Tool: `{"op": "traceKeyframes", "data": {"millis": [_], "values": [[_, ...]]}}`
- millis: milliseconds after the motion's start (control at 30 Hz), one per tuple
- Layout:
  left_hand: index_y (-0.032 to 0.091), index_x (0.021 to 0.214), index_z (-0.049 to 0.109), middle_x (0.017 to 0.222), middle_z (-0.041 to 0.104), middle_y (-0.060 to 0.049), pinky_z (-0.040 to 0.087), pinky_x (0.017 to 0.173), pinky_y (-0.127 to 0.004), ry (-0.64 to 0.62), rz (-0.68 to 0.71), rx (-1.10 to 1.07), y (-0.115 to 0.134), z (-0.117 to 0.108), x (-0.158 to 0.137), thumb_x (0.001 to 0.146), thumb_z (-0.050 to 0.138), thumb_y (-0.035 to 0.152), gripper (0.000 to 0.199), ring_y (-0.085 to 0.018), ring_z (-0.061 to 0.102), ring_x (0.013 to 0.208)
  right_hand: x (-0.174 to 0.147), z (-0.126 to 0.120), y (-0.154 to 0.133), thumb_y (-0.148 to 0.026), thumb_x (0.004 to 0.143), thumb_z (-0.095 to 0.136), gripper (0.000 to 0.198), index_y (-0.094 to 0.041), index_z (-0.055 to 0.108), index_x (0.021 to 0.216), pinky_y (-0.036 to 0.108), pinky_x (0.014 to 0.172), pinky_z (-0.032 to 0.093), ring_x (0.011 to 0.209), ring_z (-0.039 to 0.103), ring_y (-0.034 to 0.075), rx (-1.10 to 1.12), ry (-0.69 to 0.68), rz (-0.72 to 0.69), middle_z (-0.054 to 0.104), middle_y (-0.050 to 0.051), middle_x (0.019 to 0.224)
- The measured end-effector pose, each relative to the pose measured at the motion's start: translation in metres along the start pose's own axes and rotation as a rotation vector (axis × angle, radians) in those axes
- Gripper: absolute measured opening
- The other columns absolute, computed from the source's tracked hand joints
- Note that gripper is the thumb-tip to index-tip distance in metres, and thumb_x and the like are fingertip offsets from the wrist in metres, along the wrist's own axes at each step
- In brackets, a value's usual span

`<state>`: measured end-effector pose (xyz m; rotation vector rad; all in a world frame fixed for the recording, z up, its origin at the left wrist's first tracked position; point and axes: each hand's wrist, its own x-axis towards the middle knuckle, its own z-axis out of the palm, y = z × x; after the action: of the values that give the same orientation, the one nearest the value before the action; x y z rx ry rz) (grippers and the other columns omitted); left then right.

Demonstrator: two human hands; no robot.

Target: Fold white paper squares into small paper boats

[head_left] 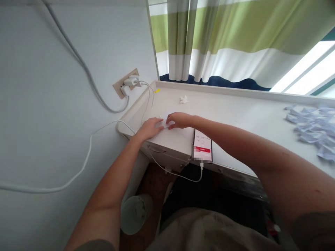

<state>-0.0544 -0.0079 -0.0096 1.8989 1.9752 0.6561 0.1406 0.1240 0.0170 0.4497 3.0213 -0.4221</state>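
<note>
A small piece of white paper [164, 123] lies on the white desktop between my two hands, partly covered by them. From the left, my left hand [149, 129] rests on the desk with its fingers stretched apart, their tips touching the paper's left edge. Curled over the right side of the paper, the bent fingers of my right hand [178, 120] press and pinch it. The exact shape of the paper under the fingers is hidden. Just below my right forearm is a phone [203, 139] with a timer on its screen and a white cable plugged into it.
Many folded pale paper pieces [314, 127] are heaped at the desk's right. A crumpled white scrap [183, 99] and a yellow bit [157, 91] lie farther back. Chargers fill a wall socket [127, 83]; a white cable [90, 143] crosses leftward. A bin [133, 214] stands below.
</note>
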Motion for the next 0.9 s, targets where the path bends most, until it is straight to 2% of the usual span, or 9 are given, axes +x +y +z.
{"op": "traceKeyframes", "data": {"millis": [200,333,467,600,700,767,833,900], "values": [[0.023,0.127,0.083,0.134,0.078,-0.013,0.045,0.123,-0.047,0.078,0.114,0.025,-0.001,0.002,0.001,0.091,0.075,0.035,0.039,-0.034,0.065,0.136,0.001,-0.014,-0.003,-0.018,0.099,0.075,0.022,-0.019,0.087,0.118,0.036,0.096,0.054,0.105,0.078,0.027,0.111,0.011,0.006,0.086,0.012,0.117],[0.023,0.113,0.086,0.131,0.079,-0.011,0.046,0.123,-0.048,0.138,0.183,-0.012,0.0,-0.001,0.002,0.093,0.072,0.029,0.024,-0.031,0.066,0.134,0.003,-0.025,-0.008,-0.01,0.098,0.071,0.022,-0.017,0.089,0.109,0.034,0.091,0.054,0.099,0.079,0.026,0.108,0.022,0.04,0.087,0.011,0.109],[0.021,0.118,0.083,0.133,0.079,-0.012,0.047,0.122,-0.048,0.212,0.143,-0.074,0.001,-0.003,0.005,0.092,0.076,0.031,0.029,-0.031,0.068,0.131,0.001,-0.037,-0.012,-0.014,0.101,0.072,0.018,-0.014,0.087,0.111,0.034,0.095,0.055,0.107,0.079,0.026,0.177,0.128,0.075,0.086,0.013,0.113],[0.021,0.102,0.081,0.121,0.083,-0.011,0.052,0.114,-0.044,0.287,0.097,-0.137,0.01,-0.006,0.013,0.093,0.072,0.03,0.016,-0.03,0.074,0.119,-0.003,-0.053,-0.012,-0.012,0.102,0.069,0.018,-0.014,0.085,0.108,0.04,0.099,0.055,0.107,0.077,0.028,0.155,0.323,0.116,0.085,0.014,0.114],[0.02,0.094,0.076,0.102,0.082,-0.01,0.057,0.101,-0.039,0.332,0.078,-0.28,0.028,-0.006,0.024,0.094,0.069,0.033,0.014,-0.027,0.076,0.101,-0.017,-0.069,-0.008,-0.016,0.103,0.067,0.017,-0.013,0.081,0.111,0.043,0.101,0.056,0.109,0.075,0.029,0.189,0.463,0.103,0.083,0.014,0.115],[0.02,0.089,0.072,0.092,0.079,-0.007,0.058,0.09,-0.035,0.343,0.078,-0.412,0.048,-0.002,0.035,0.094,0.07,0.036,0.017,-0.024,0.075,0.091,-0.037,-0.079,-0.002,-0.019,0.104,0.067,0.024,-0.014,0.075,0.126,0.043,0.104,0.057,0.112,0.074,0.028,0.282,0.575,0.093,0.08,0.013,0.12],[0.019,0.086,0.069,0.088,0.078,-0.006,0.057,0.085,-0.032,0.314,0.106,-0.545,0.072,0.005,0.049,0.091,0.075,0.039,0.022,-0.022,0.073,0.087,-0.066,-0.085,0.008,-0.025,0.102,0.072,0.045,-0.016,0.063,0.146,0.046,0.106,0.058,0.115,0.073,0.029,0.385,0.676,0.18,0.076,0.014,0.128],[0.019,0.085,0.068,0.087,0.076,-0.005,0.056,0.082,-0.031,0.246,0.141,-0.683,0.099,0.018,0.064,0.088,0.079,0.042,0.026,-0.02,0.072,0.085,-0.102,-0.083,0.02,-0.033,0.1,0.077,0.05,-0.014,0.063,0.144,0.046,0.1,0.062,0.112,0.073,0.03,0.514,0.726,0.336,0.075,0.016,0.124]]}}
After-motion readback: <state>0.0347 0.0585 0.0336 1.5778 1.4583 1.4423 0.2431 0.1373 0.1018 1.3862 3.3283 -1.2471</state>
